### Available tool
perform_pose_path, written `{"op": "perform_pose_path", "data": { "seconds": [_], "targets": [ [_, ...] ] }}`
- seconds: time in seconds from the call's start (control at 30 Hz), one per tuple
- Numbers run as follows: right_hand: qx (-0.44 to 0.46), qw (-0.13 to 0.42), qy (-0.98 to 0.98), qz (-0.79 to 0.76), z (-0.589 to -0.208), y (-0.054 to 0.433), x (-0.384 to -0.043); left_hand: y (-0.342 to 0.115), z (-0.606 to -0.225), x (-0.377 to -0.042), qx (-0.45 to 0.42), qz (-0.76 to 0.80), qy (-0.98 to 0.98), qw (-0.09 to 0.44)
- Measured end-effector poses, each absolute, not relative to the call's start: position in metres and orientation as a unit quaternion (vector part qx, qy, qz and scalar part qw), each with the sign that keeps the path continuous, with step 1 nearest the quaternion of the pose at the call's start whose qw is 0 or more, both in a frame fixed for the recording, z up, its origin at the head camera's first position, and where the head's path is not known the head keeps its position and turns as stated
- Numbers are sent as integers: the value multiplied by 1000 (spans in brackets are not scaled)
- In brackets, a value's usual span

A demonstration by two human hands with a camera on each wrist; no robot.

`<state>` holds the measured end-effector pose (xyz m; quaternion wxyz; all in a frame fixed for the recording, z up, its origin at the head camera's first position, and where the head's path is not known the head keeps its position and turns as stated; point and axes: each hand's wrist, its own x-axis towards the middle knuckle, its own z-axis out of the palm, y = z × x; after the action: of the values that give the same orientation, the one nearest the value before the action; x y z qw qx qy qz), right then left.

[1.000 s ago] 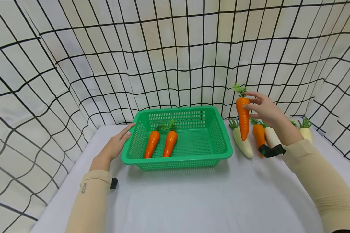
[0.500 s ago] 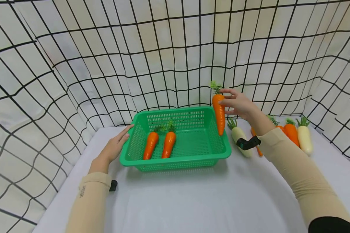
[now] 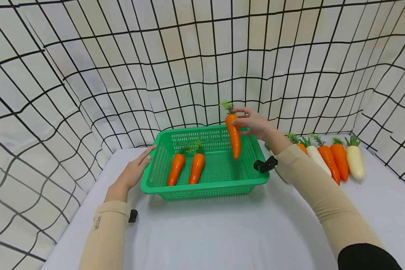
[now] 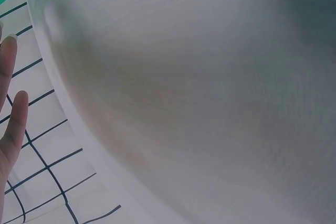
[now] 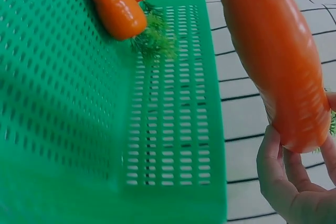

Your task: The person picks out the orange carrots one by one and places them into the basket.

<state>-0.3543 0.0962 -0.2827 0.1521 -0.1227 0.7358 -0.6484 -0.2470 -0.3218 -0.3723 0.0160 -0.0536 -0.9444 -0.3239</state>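
A carrot (image 3: 234,137) with a leafy green top hangs tip down over the right half of the green basket (image 3: 206,186). My right hand (image 3: 253,123) pinches it near its thick upper end; the right wrist view shows the fingers round that end of the carrot (image 5: 278,61). Inside the basket, two more carrots lie side by side on the left, one carrot (image 3: 176,168) left of the other carrot (image 3: 197,167). My left hand (image 3: 134,170) rests with straight fingers at the basket's left rim. In the left wrist view only a few fingers (image 4: 16,124) show.
Right of the basket lies a row of vegetables: a white radish (image 3: 318,159), two carrots (image 3: 330,161) (image 3: 340,160) close together, and a pale radish (image 3: 356,163) at the end. My right forearm partly covers others. A black grid on white cloth (image 3: 189,56) walls the back and sides.
My right hand has carried the carrot leftward from above the vegetable row, past the basket's right rim, to over its inside. The left hand has stayed at the rim.
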Motion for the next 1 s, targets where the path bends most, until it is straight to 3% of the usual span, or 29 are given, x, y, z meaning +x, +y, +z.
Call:
{"op": "perform_pose_path", "data": {
  "seconds": [1.0],
  "targets": [
    [-147, 214, 806, -533, -321, 32, -362, -322, -372, -247, -58, -316, -947, 20]
  ]
}}
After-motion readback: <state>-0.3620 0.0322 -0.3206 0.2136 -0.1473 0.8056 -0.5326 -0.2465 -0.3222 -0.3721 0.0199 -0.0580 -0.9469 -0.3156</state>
